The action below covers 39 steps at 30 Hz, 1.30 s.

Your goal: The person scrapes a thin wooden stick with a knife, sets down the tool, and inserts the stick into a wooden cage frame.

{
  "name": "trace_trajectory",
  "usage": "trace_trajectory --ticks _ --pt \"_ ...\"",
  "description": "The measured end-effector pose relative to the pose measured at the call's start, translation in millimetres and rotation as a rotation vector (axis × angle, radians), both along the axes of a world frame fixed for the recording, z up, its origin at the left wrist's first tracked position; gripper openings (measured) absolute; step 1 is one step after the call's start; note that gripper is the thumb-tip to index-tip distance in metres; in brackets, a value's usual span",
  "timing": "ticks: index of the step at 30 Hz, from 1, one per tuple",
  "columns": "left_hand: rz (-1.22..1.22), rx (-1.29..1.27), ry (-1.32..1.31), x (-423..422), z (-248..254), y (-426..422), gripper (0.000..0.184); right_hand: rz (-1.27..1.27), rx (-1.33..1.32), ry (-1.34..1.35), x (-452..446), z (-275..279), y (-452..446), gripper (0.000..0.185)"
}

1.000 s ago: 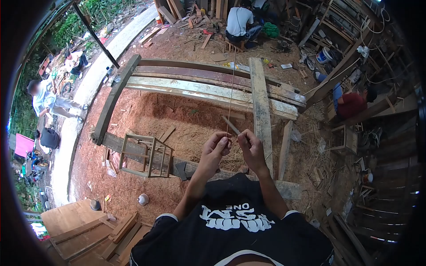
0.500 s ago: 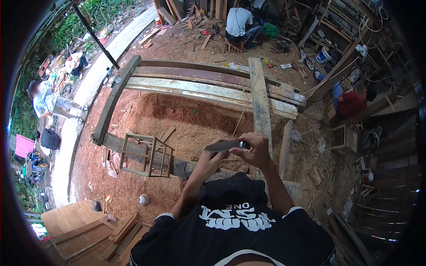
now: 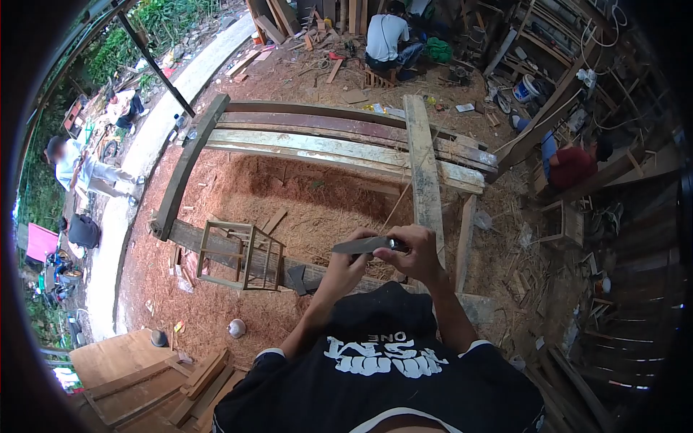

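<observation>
A broad dark-grey knife lies level in front of my chest, its tapered end to the left. Near the right end of the blade is a small shiny ring. My right hand is closed around that end, thumb pressed by the ring, so the handle is hidden. My left hand holds the blade from below and behind, and its fingers are partly covered by it. Below and left, a dark angular piece rests on a long worn beam. A small open wooden frame stands on the same beam.
Long planks lie ahead between a left crossbeam and a right crossbeam. Sawdust and offcuts cover the ground. A person in white crouches at the back; a person in red sits right. Boards lie lower left.
The knife and both hands have shifted slightly, the blade now turned a little more edge-on. At the far left, a standing person has moved their arms.
</observation>
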<state>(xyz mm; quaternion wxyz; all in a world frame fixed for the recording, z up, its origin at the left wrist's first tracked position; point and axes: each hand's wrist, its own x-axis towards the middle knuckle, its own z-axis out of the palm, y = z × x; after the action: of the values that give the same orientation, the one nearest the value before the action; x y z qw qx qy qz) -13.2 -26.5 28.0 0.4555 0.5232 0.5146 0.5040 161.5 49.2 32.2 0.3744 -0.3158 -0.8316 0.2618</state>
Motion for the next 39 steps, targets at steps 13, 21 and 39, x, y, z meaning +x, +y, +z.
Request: trace_trajectory --ticks 13,21,39 --pt "-0.006 -0.222 -0.001 -10.0 5.4 -9.5 0.021 -0.07 0.086 -0.044 14.5 -16.4 8.6 0.048" --pt "0.073 -0.101 -0.006 -5.5 -6.9 -5.2 0.022 -0.165 0.174 -0.004 13.4 -18.9 5.8 0.057" --pt "0.028 -0.04 -0.405 -11.6 4.2 -12.4 0.016 -0.354 -0.067 0.007 19.0 -21.5 -6.8 0.056"
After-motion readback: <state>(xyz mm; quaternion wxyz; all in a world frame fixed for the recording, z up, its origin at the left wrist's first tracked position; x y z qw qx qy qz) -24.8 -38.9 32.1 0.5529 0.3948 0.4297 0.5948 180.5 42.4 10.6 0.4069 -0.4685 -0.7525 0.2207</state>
